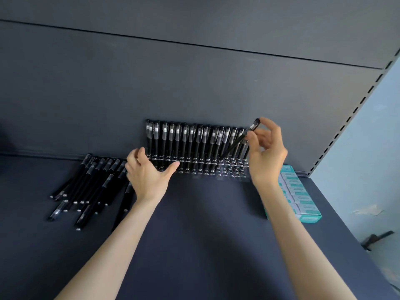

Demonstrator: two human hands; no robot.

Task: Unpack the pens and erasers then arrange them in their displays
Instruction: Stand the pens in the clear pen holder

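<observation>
Head: loose pens [93,180], eraser box [303,204] nearby

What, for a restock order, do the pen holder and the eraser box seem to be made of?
Pen holder: clear glossy plastic, probably acrylic; the dark shelf shows through it and its hole rims glint. Eraser box: seemingly matte printed card, teal, with crisp folded edges.

Nothing legible shows: the teal eraser box [303,204] at the right of the frame carries printing too small and blurred to read, as are the pens' [194,139] labels.
</observation>
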